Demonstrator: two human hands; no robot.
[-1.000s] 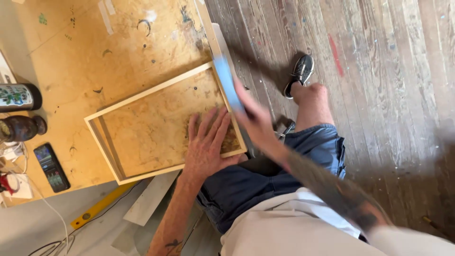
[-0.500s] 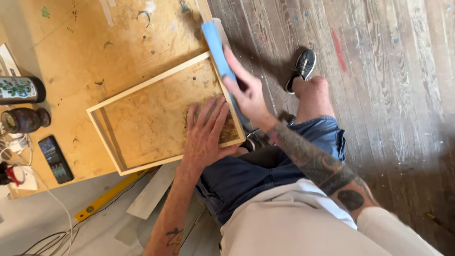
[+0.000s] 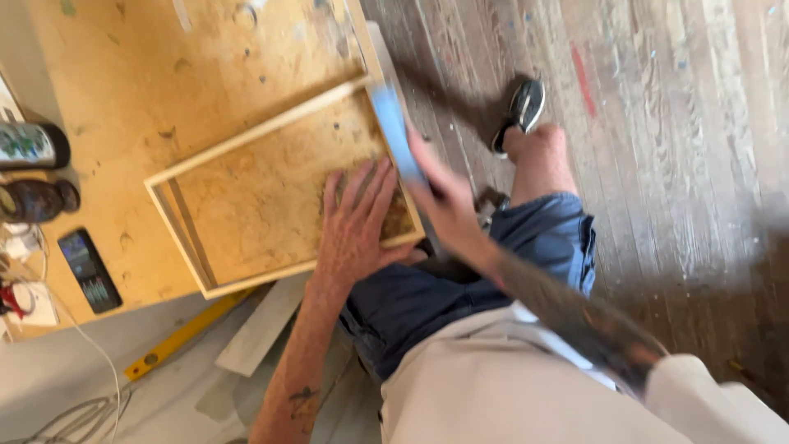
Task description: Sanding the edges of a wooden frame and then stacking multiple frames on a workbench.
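A scuffed, paint-flecked plywood workbench [image 3: 148,90] stands over a worn plank floor [image 3: 682,123], with a yellow level [image 3: 185,333] lying below its near edge. On it, the left hand [image 3: 355,220] presses flat, fingers spread, inside the shallow pale-wood frame [image 3: 271,185], while the right hand [image 3: 440,197], blurred, clamps a blue sanding block [image 3: 393,131] that has slid nearer along the frame's right rail since half a second ago. Beyond the frame's far edge the bench is open; a dark phone [image 3: 89,270] and two jars [image 3: 33,173] sit well apart at left.

Shallow pale wooden frame [image 3: 246,156] lying flat, angled on plywood bench, blurred blue sanding block [image 3: 394,131] against its right rail
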